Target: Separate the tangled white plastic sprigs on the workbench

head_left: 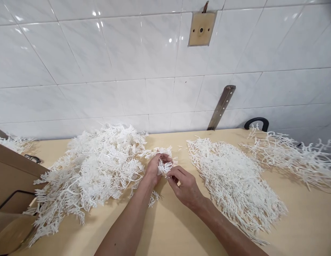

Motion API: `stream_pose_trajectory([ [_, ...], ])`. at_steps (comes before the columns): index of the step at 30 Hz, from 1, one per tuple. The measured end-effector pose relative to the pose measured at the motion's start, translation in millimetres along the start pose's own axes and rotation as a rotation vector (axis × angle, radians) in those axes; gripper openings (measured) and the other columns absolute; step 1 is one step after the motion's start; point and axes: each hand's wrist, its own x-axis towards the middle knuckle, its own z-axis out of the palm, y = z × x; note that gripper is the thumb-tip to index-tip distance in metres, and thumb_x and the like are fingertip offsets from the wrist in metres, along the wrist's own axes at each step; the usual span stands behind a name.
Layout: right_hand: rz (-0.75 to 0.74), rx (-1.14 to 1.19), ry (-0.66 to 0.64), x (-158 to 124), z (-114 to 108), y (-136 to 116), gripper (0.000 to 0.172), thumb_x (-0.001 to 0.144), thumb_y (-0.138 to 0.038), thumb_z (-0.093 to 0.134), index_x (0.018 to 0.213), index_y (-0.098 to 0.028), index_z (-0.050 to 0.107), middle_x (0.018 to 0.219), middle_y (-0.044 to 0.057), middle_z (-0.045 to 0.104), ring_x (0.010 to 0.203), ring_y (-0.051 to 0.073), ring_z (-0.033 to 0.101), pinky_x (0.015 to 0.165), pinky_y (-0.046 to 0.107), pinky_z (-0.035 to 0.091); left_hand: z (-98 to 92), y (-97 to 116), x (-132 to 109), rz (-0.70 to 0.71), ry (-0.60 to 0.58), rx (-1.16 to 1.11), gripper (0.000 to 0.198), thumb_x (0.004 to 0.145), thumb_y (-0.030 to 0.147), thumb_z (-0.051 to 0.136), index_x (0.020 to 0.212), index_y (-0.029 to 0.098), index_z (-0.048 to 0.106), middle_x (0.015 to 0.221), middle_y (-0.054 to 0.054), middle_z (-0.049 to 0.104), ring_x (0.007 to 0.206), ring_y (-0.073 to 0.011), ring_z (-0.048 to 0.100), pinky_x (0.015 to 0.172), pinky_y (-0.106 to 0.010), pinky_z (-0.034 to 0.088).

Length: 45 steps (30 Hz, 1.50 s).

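Observation:
My left hand (154,167) is closed around a small bunch of white branching plastic sprigs (164,166) at the middle of the table. Thumb and fingertips of my right hand (182,183) are pinched together at the lower right edge of that bunch; the bit between them is too small to see fully. Left of my hands lies a big tangled heap of the same white sprigs (101,167). To the right, a flatter pile of white sprigs (234,181) lies with its strands mostly lined up. A few loose sprigs (154,197) rest under my left wrist.
Thicker white branched stems (295,153) spread over the table's right side, near a black curved handle (257,122). A cardboard box (16,170) stands at the left edge. Against the tiled wall (122,96) behind the wooden table (178,227) leans a metal strip (221,108).

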Motion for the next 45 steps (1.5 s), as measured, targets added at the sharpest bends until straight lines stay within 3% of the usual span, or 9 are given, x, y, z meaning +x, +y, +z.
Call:
stream_pose_trajectory([
  [4,0.075,0.059,-0.007,-4,7,-6,0.013,0.092,-0.021,0.05,0.09,-0.022,0.063,0.08,0.005,0.062,0.065,0.015,0.055,0.06,0.029,0.049,-5.0,0,1,0.015,-0.065,-0.012,0.032,0.075,0.044,0.067,0.082,0.013,0.067,0.07,-0.006,0.065,0.064,-0.017,0.062,0.064,-0.03,0.05],
  [10,0.387,0.407,-0.089,3,-4,-12,0.021,0.091,-0.039,0.057,0.091,-0.02,0.066,0.068,0.0,0.062,0.056,0.013,0.056,0.053,0.026,0.049,-7.2,4,-1,0.012,-0.117,0.07,0.027,0.064,0.026,0.073,0.088,0.014,0.066,0.066,0.0,0.062,0.049,-0.0106,0.053,0.045,-0.023,0.038],
  [17,0.707,0.595,0.344,12,-29,33,0.034,0.08,-0.049,0.07,0.092,-0.018,0.063,0.067,-0.001,0.059,0.05,0.012,0.052,0.046,0.026,0.047,0.7,8,-13,-0.041,-0.247,0.105,0.023,0.072,0.03,0.07,0.089,0.017,0.065,0.042,0.009,0.038,0.031,-0.0084,0.035,0.035,-0.021,0.03],
  [19,0.71,0.528,0.308,9,-31,45,0.041,0.077,-0.047,0.074,0.103,-0.018,0.061,0.082,0.003,0.064,0.068,0.017,0.062,0.056,0.029,0.054,2.1,6,-15,-0.067,-0.295,0.104,0.021,0.073,0.032,0.069,0.087,0.016,0.065,0.038,0.009,0.034,0.03,-0.0092,0.034,0.035,-0.022,0.032],
  [24,0.581,0.487,-0.077,1,-29,46,0.053,0.081,-0.043,0.071,0.126,-0.02,0.055,0.12,0.012,0.064,0.111,0.025,0.062,0.09,0.041,0.053,4.8,1,-17,-0.109,-0.357,0.1,0.018,0.076,0.032,0.066,0.084,0.016,0.066,0.035,0.009,0.032,0.029,-0.0102,0.034,0.036,-0.022,0.034],
  [32,0.572,0.737,-0.141,3,-31,37,0.073,0.077,-0.039,0.076,0.141,-0.023,0.045,0.118,0.013,0.065,0.098,0.026,0.068,0.08,0.04,0.056,7.0,0,-19,-0.2,-0.434,0.037,0.028,0.082,0.042,0.065,0.079,0.015,0.067,0.031,0.006,0.029,0.037,-0.0138,0.048,0.042,-0.022,0.038],
  [36,0.584,0.889,-0.199,7,-43,37,0.065,0.081,-0.042,0.07,0.14,-0.024,0.048,0.108,0.01,0.07,0.093,0.025,0.069,0.085,0.044,0.055,2.0,2,-16,-0.217,-0.478,-0.039,0.029,0.083,0.044,0.065,0.082,0.015,0.066,0.032,0.007,0.03,0.034,-0.0139,0.048,0.039,-0.022,0.036],
  [39,0.677,1.007,-0.066,9,-45,43,0.051,0.083,-0.045,0.066,0.128,-0.022,0.059,0.099,0.01,0.071,0.085,0.023,0.069,0.077,0.041,0.056,-2.6,4,-12,-0.201,-0.481,-0.046,0.025,0.084,0.04,0.064,0.084,0.015,0.065,0.036,0.008,0.033,0.028,-0.0103,0.04,0.034,-0.022,0.029],
  [45,0.908,1.091,0.078,7,-31,50,0.025,0.07,-0.033,0.082,0.085,-0.019,0.068,0.078,0.003,0.068,0.065,0.014,0.061,0.062,0.027,0.052,-4.1,2,-10,-0.166,-0.482,0.076,0.028,0.084,0.037,0.062,0.094,0.012,0.064,0.07,-0.003,0.067,0.027,-0.005,0.038,0.03,-0.022,0.02],
])
